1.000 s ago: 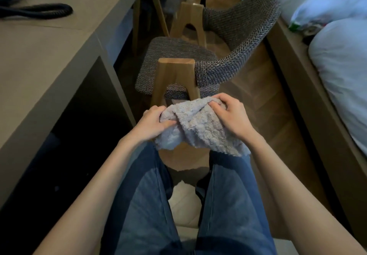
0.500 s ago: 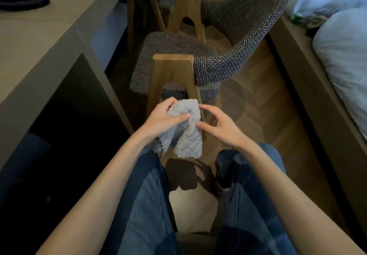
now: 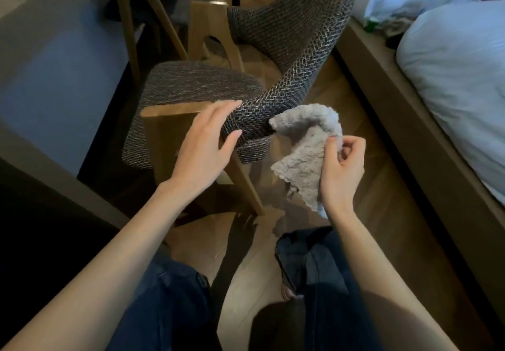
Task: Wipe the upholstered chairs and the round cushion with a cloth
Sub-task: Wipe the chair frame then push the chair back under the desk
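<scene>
An upholstered chair (image 3: 289,36) with grey woven fabric and wooden legs stands in front of me, its curved backrest sweeping toward me. My left hand (image 3: 205,145) has straight fingers over the near end of that backrest, beside the wooden leg top. To its right, my right hand (image 3: 343,167) pinches a fluffy grey cloth (image 3: 306,156), which hangs crumpled just right of the backrest's end. No round cushion is in view.
A wooden desk (image 3: 49,36) runs along the left, with a second chair's wooden legs (image 3: 153,19) behind. A bed with white bedding (image 3: 459,77) and a wooden frame (image 3: 410,121) lines the right. Wooden floor (image 3: 382,214) lies between; my legs in jeans are below.
The cloth passed from both hands to my right hand alone and moved right. My left hand let go and reached forward to the chair's backrest. The view moved closer to the chair.
</scene>
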Demonstrator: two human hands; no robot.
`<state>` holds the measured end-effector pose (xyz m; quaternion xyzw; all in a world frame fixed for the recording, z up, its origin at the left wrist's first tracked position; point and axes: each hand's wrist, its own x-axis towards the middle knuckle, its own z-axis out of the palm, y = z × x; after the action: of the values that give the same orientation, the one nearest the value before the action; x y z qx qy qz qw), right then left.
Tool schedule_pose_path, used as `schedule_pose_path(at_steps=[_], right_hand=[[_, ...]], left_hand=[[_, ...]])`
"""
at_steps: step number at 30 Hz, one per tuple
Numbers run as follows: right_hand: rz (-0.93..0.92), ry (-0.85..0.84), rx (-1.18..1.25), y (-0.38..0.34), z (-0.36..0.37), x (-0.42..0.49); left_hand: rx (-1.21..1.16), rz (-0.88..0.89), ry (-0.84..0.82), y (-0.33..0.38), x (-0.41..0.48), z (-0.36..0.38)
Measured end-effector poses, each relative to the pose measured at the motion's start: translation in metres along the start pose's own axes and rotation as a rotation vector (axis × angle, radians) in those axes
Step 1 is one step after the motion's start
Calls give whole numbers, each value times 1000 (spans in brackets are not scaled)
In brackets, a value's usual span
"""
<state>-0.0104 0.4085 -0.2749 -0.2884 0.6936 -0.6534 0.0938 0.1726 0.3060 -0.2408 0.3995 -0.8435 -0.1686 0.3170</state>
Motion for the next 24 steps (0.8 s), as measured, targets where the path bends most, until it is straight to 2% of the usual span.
schedule_pose_path(at_steps=[8,12,17,19,22,24], right_hand=[[22,119,250,-14,47,65],[-76,95,171,-3,86,69],[-125,142,73,27,109,72],[-83,139,48,40,111,74],[134,25,27,54,106,76],[159,36,41,49,99,79]], left_hand=[[307,81,-139,-2,58,40],[410,195,-87,-10,64,46],[411,202,-56,-12,63,51],[406,196,-55,-12,63,51],[412,185,-63,-11,62,50],[412,180,-74,-11,63,50]])
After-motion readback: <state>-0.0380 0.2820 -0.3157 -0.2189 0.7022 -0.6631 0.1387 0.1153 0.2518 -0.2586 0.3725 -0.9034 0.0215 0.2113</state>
